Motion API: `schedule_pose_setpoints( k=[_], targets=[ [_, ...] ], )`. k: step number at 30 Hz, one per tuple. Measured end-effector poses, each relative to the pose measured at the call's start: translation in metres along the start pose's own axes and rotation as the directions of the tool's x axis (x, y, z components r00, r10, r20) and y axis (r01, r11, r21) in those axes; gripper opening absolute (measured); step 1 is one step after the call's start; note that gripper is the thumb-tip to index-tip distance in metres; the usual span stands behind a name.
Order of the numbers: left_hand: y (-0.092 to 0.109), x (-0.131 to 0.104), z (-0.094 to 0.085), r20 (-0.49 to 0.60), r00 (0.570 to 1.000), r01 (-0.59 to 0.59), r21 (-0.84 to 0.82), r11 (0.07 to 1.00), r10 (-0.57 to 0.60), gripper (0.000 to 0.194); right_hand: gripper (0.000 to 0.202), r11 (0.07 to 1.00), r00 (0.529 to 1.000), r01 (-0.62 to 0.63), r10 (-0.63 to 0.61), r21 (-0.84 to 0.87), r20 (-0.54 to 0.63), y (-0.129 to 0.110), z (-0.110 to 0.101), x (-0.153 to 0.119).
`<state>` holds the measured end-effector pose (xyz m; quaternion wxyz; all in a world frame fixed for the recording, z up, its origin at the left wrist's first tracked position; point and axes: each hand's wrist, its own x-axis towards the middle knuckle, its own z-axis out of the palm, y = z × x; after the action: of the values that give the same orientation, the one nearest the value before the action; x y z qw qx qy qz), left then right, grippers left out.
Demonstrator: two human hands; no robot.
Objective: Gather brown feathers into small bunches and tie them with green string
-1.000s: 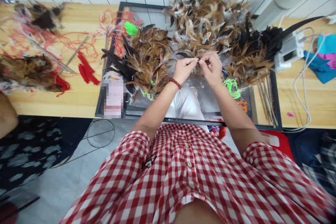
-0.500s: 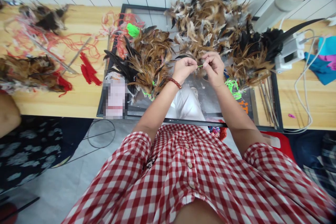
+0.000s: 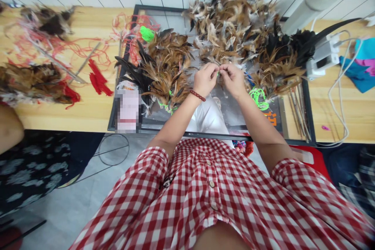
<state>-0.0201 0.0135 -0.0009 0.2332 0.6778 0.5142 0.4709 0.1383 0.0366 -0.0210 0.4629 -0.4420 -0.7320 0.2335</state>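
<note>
My left hand (image 3: 205,79), with a brown bead bracelet (image 3: 198,95) on its wrist, is closed in a pinch at the middle of the framed panel. My right hand (image 3: 235,80) pinches right beside it, the fingertips of both hands meeting. A tiny bit of green string (image 3: 218,73) shows between them; most of it is hidden by the fingers. Brown feathers lie just beyond the hands in a large pile (image 3: 231,27). To the left is another bunch of brown and black feathers (image 3: 170,62). Loose green string (image 3: 259,99) lies right of my right wrist.
A black-framed panel (image 3: 152,133) rests on the wooden table (image 3: 96,119). Thin sticks (image 3: 299,113), a white power adapter (image 3: 324,60) with cables and a pale bottle (image 3: 313,4) are at the right. Red yarn (image 3: 99,78) lies left; another person's arm (image 3: 10,127) shows at the left edge.
My hands have drawn together, so the green string that was stretched between them is now mostly covered by my fingers. The surrounding feathers and string have stayed in place.
</note>
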Motion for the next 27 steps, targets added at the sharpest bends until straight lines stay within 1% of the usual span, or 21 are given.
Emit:
schedule_pose_setpoints(
  k=[4, 7, 10, 12, 15, 18, 21, 24, 27],
  targets=[
    [-0.001, 0.001, -0.001, -0.016, 1.0, 0.006, -0.044, 0.999, -0.007, 0.012, 0.051, 1.0, 0.999, 0.006, -0.006, 0.002, 0.039, 0.001, -0.003, 0.004],
    [-0.001, 0.003, -0.001, -0.025, 0.998, 0.062, -0.101, 0.993, -0.065, 0.012, 0.055, 1.0, 0.998, 0.009, -0.01, 0.014, 0.066, 0.003, -0.004, 0.004],
    [-0.001, 0.006, 0.001, -0.013, 0.992, 0.124, -0.163, 0.979, -0.128, 0.014, 0.055, 0.999, 0.996, 0.037, -0.036, -0.017, 0.081, 0.003, -0.004, 0.003],
    [-0.003, 0.008, 0.002, -0.012, 0.988, 0.146, -0.194, 0.97, -0.151, 0.014, 0.054, 0.996, 0.995, 0.067, -0.063, -0.053, 0.078, 0.001, -0.003, 0.001],
    [-0.005, 0.008, 0.003, -0.043, 0.988, 0.137, -0.218, 0.966, -0.149, 0.015, 0.05, 0.991, 0.995, 0.088, -0.083, -0.102, 0.052, 0.0, -0.003, 0.0],
    [-0.003, 0.008, 0.002, -0.079, 0.986, 0.127, -0.2, 0.972, -0.145, 0.018, 0.048, 0.99, 0.997, 0.078, -0.076, -0.119, 0.024, 0.003, -0.001, -0.001],
    [0.001, 0.008, 0.001, -0.092, 0.984, 0.132, -0.203, 0.97, -0.153, 0.014, 0.047, 0.992, 0.998, 0.06, -0.06, -0.114, 0.001, 0.007, 0.001, -0.002],
    [0.003, 0.01, 0.002, -0.079, 0.982, 0.144, -0.276, 0.95, -0.172, 0.006, 0.049, 0.988, 0.999, 0.048, -0.05, -0.144, -0.015, 0.01, 0.001, -0.002],
    [0.005, 0.011, 0.003, -0.063, 0.971, 0.185, -0.418, 0.889, -0.232, 0.013, 0.051, 0.976, 0.999, 0.047, -0.049, -0.212, -0.004, 0.009, -0.003, -0.001]
  ],
)
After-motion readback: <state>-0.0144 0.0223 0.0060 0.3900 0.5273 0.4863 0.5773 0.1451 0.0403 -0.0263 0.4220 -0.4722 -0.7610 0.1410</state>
